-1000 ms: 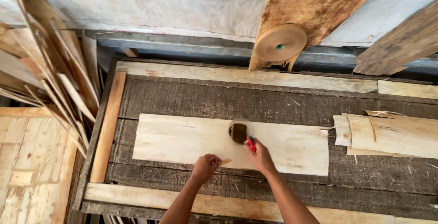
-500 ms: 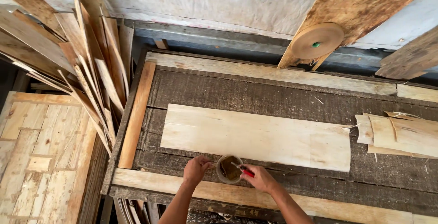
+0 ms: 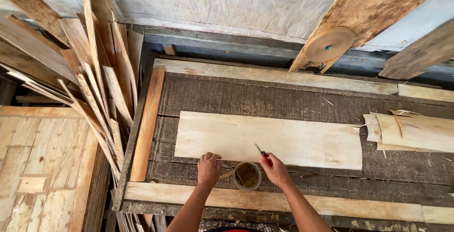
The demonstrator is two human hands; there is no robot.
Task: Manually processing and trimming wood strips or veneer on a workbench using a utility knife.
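The small round pot of brown paste is now sitting on the dark tabletop just in front of the near long edge of the pale veneer sheet, between the person's two hands — a second ago it was resting up on the sheet itself near its middle, and half a second ago it was already being drawn down toward the front rail. Judging by that shift, the pot is being cleared off the sheet and parked close to the body, leaving the sheet's whole face bare. The left hand is lying palm down with its fingers curled over the near edge of the veneer sheet, just left of the pot, gripping nothing but pressing on the wood. The right hand is closing around a slim red-handled tool — its dark tip is pointing up and left over the sheet's edge, and whether it is a blade or a brush I cannot tell. Both forearms are reaching in from the bottom of the view, angling toward each other. To the right, a stack of veneer offcuts is lying on the same tabletop, well apart from the hands; a bundle of long thin strips is leaning at the left, and a round wooden disc is hanging on the slanting board above.
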